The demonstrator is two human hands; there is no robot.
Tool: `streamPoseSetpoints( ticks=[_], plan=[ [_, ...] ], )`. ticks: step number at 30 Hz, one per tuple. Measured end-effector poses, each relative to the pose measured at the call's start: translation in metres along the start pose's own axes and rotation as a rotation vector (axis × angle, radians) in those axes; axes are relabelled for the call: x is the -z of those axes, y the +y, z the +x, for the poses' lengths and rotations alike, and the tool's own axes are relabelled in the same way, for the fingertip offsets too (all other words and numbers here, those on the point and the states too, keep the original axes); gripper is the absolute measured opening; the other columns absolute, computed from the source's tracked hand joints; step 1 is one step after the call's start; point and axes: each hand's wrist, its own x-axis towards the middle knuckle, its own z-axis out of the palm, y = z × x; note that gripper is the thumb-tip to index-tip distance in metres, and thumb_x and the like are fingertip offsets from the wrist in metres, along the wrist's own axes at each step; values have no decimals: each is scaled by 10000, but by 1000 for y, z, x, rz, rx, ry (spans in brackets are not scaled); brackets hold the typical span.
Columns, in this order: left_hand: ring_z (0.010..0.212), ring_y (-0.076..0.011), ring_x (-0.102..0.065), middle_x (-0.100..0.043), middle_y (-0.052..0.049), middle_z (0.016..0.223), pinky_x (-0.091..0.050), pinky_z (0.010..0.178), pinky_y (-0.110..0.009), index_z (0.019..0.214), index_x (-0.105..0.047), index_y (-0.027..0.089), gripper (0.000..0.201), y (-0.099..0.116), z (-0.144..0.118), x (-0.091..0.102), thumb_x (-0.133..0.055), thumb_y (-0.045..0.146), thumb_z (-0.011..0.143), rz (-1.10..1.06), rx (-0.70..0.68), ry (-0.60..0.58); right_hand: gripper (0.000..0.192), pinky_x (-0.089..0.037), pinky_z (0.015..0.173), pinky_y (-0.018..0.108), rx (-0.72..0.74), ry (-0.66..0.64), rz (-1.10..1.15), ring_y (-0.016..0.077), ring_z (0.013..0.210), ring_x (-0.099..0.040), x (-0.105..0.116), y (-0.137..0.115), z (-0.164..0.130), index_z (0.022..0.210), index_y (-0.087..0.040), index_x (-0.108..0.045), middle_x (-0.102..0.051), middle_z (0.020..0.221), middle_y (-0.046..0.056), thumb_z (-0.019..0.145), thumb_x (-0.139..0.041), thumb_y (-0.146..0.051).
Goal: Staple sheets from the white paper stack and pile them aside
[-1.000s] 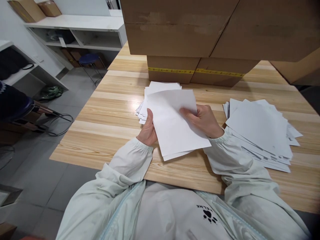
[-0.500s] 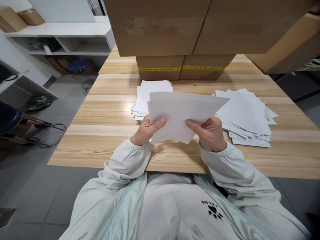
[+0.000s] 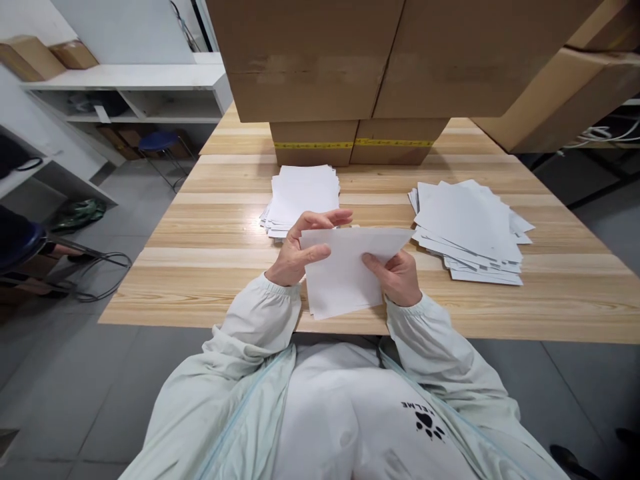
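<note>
**White sheets held between both hands above the table's near edge**

Stacked cardboard boxes (image 3: 350,60) fill the far side of the wooden table (image 3: 210,267), the lowest one banded with yellow tape. White shelving (image 3: 125,87) stands off to the left over the grey floor, with a blue stool (image 3: 157,141) beneath it.

On the table lie two piles of white paper. The loose, fanned pile (image 3: 467,230) sits to the right, well apart from the hands. The squarer pile (image 3: 303,197) sits at centre left, just beyond the left hand.

The held paper (image 3: 345,277), a few white sheets together, hangs tilted over the near edge of the table, between the two hands and close to the person's chest. Its upper edge runs out to the right, toward the fanned pile without touching it.

The left hand (image 3: 300,250) pinches the sheets' upper left corner, thumb in front and fingers raised behind. The right hand (image 3: 397,277) grips the right edge, thumb lying across the front face.
</note>
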Motion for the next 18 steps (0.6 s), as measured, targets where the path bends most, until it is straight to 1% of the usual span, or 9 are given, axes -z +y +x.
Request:
streamPoseSetpoints(
  ticks=[3, 4, 6, 8, 12, 15, 18],
  plan=[
    [1299, -316, -570, -660, -53, 1330, -419, 1093, -501, 984, -625, 272, 532, 3, 1, -11, -908, 483, 585, -68, 40, 64, 339, -609, 849, 423, -34, -5, 1, 263, 939, -748, -1, 1, 2, 1010, -224, -761, -794, 1038, 76, 760, -803, -449],
    [1302, -318, -565, -661, -54, 1320, -423, 1088, -505, 954, -628, 266, 506, 4, 2, -13, -901, 493, 594, -75, 45, 70, 342, -612, 835, 423, -43, -6, 3, 264, 927, -748, -1, 1, 2, 1010, -224, -760, -794, 1033, 78, 761, -800, -455],
    [1294, -319, -563, -677, -63, 1265, -432, 1075, -505, 829, -614, 237, 429, 8, 4, -16, -870, 522, 635, -51, 38, 62, 336, -614, 805, 421, -44, 4, 10, 263, 896, -747, 0, -1, 3, 1003, -227, -761, -795, 1020, 74, 758, -801, -453],
    [1262, -317, -578, -696, -71, 1171, -444, 1060, -496, 724, -583, 217, 416, 14, 6, -19, -850, 531, 665, 6, 4, 19, 311, -610, 780, 423, -22, 21, 4, 268, 873, -742, 1, -7, 4, 965, -230, -766, -796, 994, 66, 748, -809, -449],
    [1193, -306, -616, -689, -66, 1006, -458, 1051, -485, 675, -585, 213, 338, 24, 9, -25, -828, 440, 736, 45, -107, -110, 244, -596, 755, 429, 55, 54, 8, 281, 857, -729, 2, -19, 6, 814, -233, -747, -782, 914, 57, 696, -847, -421],
    [1171, -294, -628, -684, -67, 1021, -462, 1047, -479, 706, -610, 211, 273, 22, 10, -27, -810, 384, 772, 54, -122, -176, 225, -585, 714, 417, 96, 53, 69, 273, 819, -719, 0, -15, 8, 733, -238, -711, -757, 834, 40, 686, -852, -406],
    [1160, -286, -633, -689, -71, 1026, -462, 1043, -472, 709, -589, 202, 284, 15, 11, -27, -784, 386, 805, 56, -100, -178, 276, -559, 628, 385, 49, 94, 55, 250, 732, -687, -1, -7, 5, 730, -228, -700, -737, 804, 47, 709, -818, -477]
  ],
)
